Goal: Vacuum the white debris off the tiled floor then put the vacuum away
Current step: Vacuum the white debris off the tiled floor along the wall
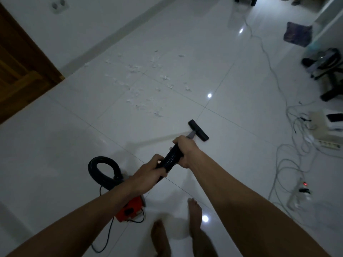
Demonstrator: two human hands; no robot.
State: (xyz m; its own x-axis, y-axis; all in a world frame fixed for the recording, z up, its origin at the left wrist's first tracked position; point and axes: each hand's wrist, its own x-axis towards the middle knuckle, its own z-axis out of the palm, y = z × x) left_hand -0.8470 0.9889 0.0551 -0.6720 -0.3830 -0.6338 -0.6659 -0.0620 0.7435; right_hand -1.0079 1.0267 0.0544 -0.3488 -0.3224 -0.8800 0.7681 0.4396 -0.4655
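White debris (144, 84) lies scattered over the glossy tiled floor (232, 75) ahead of me, near the wall. I hold the vacuum's black ribbed handle (171, 159) with both hands: my right hand (185, 151) grips its front end, my left hand (150, 172) grips its rear end. The black floor nozzle (198, 130) rests on the tiles just short of the nearest debris. The red vacuum body (130, 210) sits on the floor under my left forearm, its black hose (101, 172) looping above it.
A wooden door (20, 67) stands at left. Cables (289, 164) and a power strip (298, 193) with a red light lie at right, beside a box (323, 127) and chair legs (332, 84). A dark cloth (297, 34) lies far right. My bare feet (194, 214) stand below.
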